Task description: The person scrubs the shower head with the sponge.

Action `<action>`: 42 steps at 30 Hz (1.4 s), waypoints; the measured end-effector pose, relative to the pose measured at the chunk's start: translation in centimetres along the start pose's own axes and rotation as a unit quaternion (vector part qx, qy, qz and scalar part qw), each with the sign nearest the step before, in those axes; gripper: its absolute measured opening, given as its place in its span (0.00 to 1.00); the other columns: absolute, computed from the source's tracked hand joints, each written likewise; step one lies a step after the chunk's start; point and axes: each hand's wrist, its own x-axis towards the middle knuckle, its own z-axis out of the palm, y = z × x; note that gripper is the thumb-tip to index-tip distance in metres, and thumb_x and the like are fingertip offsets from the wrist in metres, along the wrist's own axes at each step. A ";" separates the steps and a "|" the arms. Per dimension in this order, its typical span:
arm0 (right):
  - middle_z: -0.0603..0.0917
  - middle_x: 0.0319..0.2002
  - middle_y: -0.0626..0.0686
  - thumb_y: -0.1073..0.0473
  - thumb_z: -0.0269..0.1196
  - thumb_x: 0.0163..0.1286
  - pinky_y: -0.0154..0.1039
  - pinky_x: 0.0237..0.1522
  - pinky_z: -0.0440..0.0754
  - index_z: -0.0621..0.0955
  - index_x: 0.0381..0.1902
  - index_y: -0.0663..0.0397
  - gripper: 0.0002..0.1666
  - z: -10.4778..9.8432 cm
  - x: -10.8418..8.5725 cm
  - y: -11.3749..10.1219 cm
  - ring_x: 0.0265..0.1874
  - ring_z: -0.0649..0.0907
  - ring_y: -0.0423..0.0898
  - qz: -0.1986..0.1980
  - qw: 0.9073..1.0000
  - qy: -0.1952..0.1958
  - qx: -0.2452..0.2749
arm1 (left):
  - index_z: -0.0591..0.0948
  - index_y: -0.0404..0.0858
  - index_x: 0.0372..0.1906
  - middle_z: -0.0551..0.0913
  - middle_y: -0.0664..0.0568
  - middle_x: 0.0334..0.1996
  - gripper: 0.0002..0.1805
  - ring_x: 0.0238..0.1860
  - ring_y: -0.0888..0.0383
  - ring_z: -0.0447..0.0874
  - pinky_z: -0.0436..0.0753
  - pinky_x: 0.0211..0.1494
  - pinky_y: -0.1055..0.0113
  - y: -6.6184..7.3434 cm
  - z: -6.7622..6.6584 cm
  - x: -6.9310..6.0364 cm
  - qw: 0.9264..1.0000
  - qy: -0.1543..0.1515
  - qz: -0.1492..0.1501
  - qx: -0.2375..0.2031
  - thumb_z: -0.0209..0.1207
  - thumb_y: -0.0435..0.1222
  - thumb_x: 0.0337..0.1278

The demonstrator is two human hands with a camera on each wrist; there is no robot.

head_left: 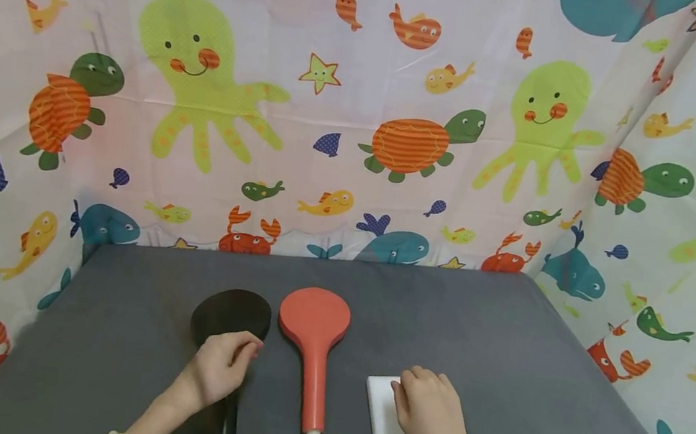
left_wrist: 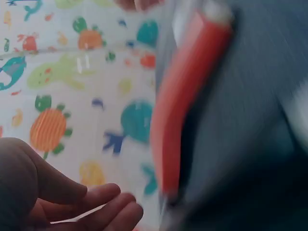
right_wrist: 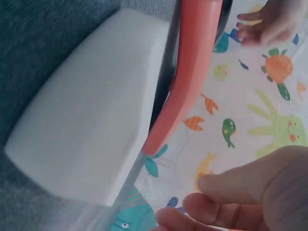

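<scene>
Sea-animal fabric (head_left: 354,62) screening a grey table (head_left: 458,332) makes a curtained booth.

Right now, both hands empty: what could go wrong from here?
1. The left hand hides part of the black paddle in the head view; a poor grip could go unseen there.
2. The red paddle lies close beside the black one, so a sideways bump might knock them together.
3. The white block lies flat, partly hidden by the right hand in that view; lifting it may prove awkward.

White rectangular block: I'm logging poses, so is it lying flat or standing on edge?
Lying flat: in the head view, the block rests broad face up on the flat grey tabletop.
</scene>
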 end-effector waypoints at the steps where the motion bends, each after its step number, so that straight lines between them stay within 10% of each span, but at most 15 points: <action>1: 0.65 0.16 0.40 0.63 0.69 0.52 0.33 0.20 0.66 0.70 0.15 0.45 0.18 -0.2 0.0 0.0 0.15 0.64 0.36 0.011 1.000 -0.010 0.006 | 0.82 0.35 0.33 0.82 0.50 0.28 0.06 0.28 0.58 0.80 0.78 0.29 0.69 -0.2 -0.6 -0.6 0.999 0.024 -0.001 0.042 0.55 0.27 0.58; 6: 0.75 0.28 0.49 0.55 0.69 0.54 0.35 0.18 0.69 0.78 0.34 0.55 0.14 -0.4 -0.5 -0.1 0.21 0.73 0.41 0.054 0.995 -0.076 0.031 | 0.81 0.34 0.40 0.82 0.50 0.34 0.07 0.28 0.60 0.77 0.77 0.28 0.64 -1.7 -2.4 -3.2 0.986 0.040 -0.086 0.140 0.57 0.29 0.57; 16: 0.76 0.39 0.58 0.39 0.65 0.56 0.46 0.23 0.76 0.77 0.53 0.59 0.36 0.9 -1.5 -1.0 0.29 0.77 0.50 0.085 0.979 -0.183 0.044 | 0.74 0.19 0.47 0.82 0.47 0.30 0.26 0.31 0.53 0.82 0.82 0.36 0.59 -3.6 -1.3 -4.7 0.979 -0.014 -0.201 0.034 0.58 0.42 0.59; 25: 0.76 0.45 0.64 0.34 0.63 0.55 0.52 0.29 0.78 0.76 0.54 0.62 0.41 1.1 -1.7 -1.3 0.36 0.79 0.56 0.082 0.979 -0.181 0.032 | 0.73 0.17 0.44 0.83 0.43 0.29 0.27 0.30 0.54 0.80 0.80 0.34 0.61 -3.4 -0.2 -3.7 0.968 -0.006 -0.249 -0.033 0.63 0.40 0.53; 31: 0.73 0.50 0.70 0.34 0.65 0.51 0.54 0.33 0.78 0.73 0.56 0.68 0.48 1.8 -2.1 -1.7 0.44 0.76 0.62 0.086 0.980 -0.171 0.044 | 0.63 0.08 0.51 0.75 0.21 0.43 0.33 0.40 0.41 0.82 0.82 0.40 0.54 -3.8 0.0 -3.2 0.935 -0.027 -0.308 -0.172 0.62 0.35 0.54; 37: 0.69 0.53 0.72 0.44 0.68 0.52 0.52 0.28 0.79 0.71 0.57 0.71 0.44 1.8 -1.9 -2.0 0.45 0.73 0.63 0.100 0.974 -0.192 0.068 | 0.76 0.18 0.39 0.82 0.42 0.30 0.19 0.32 0.53 0.84 0.83 0.38 0.59 -4.4 -0.5 -3.4 0.907 -0.071 -0.296 -0.292 0.61 0.36 0.57; 42: 0.69 0.55 0.69 0.51 0.68 0.54 0.49 0.26 0.78 0.74 0.55 0.69 0.36 1.2 -1.6 -2.3 0.40 0.75 0.59 0.089 0.981 -0.158 0.066 | 0.76 0.31 0.27 0.77 0.54 0.23 0.12 0.27 0.59 0.82 0.82 0.36 0.64 -4.6 -0.6 -3.5 0.897 -0.053 -0.285 -0.334 0.62 0.36 0.56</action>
